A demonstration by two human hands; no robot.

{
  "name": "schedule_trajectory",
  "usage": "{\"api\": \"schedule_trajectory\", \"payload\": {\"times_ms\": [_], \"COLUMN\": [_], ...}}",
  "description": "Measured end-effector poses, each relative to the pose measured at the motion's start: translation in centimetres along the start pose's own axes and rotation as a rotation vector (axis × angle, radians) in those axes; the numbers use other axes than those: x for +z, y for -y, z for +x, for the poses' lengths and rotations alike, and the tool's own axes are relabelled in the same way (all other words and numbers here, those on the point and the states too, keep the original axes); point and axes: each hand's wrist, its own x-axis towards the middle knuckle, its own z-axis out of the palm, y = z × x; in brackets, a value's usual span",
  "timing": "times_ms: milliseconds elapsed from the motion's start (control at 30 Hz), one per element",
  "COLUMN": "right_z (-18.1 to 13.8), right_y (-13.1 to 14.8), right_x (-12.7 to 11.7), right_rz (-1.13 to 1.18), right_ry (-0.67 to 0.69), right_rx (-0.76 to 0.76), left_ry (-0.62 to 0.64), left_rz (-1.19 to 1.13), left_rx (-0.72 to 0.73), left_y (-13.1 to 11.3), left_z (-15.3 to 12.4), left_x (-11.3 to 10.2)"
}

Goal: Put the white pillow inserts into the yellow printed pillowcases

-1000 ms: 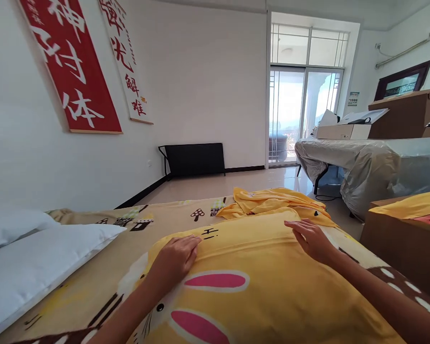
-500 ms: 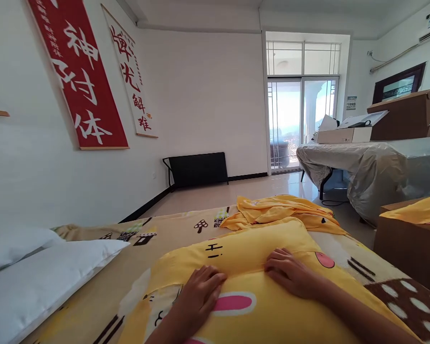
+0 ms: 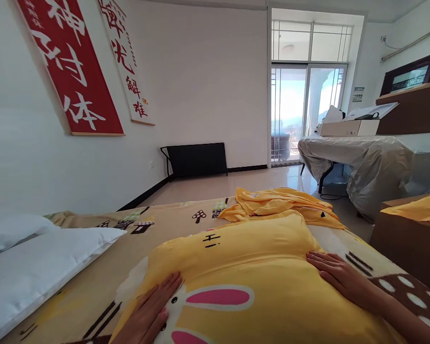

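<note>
A plump yellow pillow point(image 3: 258, 277) with a white rabbit, pink ears and the word "Hi" lies on a patterned blanket point(image 3: 175, 222). My left hand point(image 3: 152, 308) rests flat along the pillow's left side, next to the rabbit's face, its fingers straight. On the opposite side, my right hand point(image 3: 338, 274) lies against the pillow's right edge with fingers extended. Neither hand grips anything. A rumpled yellow cloth point(image 3: 272, 203) lies just beyond the pillow's far edge.
White pillows point(image 3: 53, 272) lie on the left. At right, a cardboard box point(image 3: 404, 243) carries another yellow cloth point(image 3: 419, 209). Behind it stands a plastic-covered table point(image 3: 358, 153) holding boxes. A black folded panel point(image 3: 197, 160) leans by the wall.
My hands have moved apart, from near the pillow's middle to its left and right sides. The fingers have straightened, and the crease across the pillow has smoothed. The camera view has tilted slightly downward.
</note>
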Motion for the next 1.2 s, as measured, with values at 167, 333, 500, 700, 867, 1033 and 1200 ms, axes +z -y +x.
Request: {"api": "schedule_trajectory", "payload": {"times_ms": [167,333,500,700,867,1033,1200], "right_z": [1.5,9.0,18.1,18.7,16.9,17.3,16.5], "right_y": [0.9,8.7,17.8,15.9,13.9,13.7,13.6], "right_x": [-3.2,-5.3,-2.8,2.5,4.7,4.5,4.1], "right_rz": [-0.193,-0.302,-0.177,0.023,0.248,0.216,0.122], "right_ry": [-0.149,-0.248,-0.119,-0.037,-0.032,0.010,-0.020], "right_rx": [0.009,0.029,-0.076,-0.229,-0.253,-0.253,-0.308], "left_ry": [0.010,0.010,0.193,0.234,0.240,0.281,0.243], "left_rz": [0.168,0.255,0.094,-0.036,-0.242,-0.284,-0.246], "left_rx": [-0.093,-0.113,-0.022,0.073,0.131,0.118,0.127], "left_y": [2.1,-3.1,-11.8,-9.8,-7.4,-7.9,-8.6], "left_z": [-1.7,3.6,14.7,15.2,12.8,13.6,13.3], "left_x": [-1.7,-4.7,-3.4,3.2,6.2,5.9,5.4]}}
